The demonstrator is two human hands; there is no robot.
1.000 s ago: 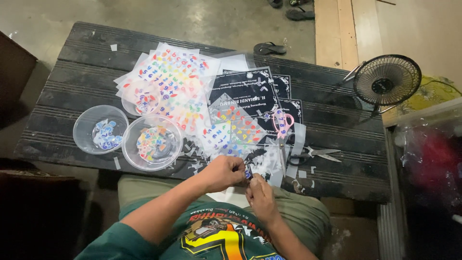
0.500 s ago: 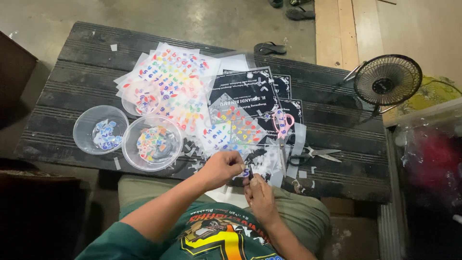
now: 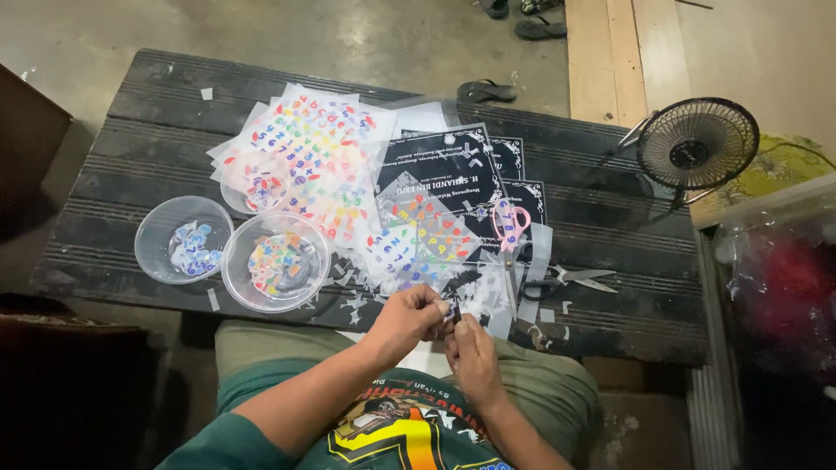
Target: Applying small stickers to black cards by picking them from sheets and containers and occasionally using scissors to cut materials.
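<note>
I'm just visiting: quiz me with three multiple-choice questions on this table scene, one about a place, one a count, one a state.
1. Where is the small fan? A. far right of the table B. beside the bowls C. on the person's lap
2. How many clear bowls stand at the left? A. one B. two C. four
3. The pink-handled scissors are: A. in the left hand B. in the right hand C. lying on the sheets

A: the fan sits at the right end.
B: one bowl with bluish pieces, another with mixed colours.
C: left hand and right hand pinch something tiny instead.
</note>
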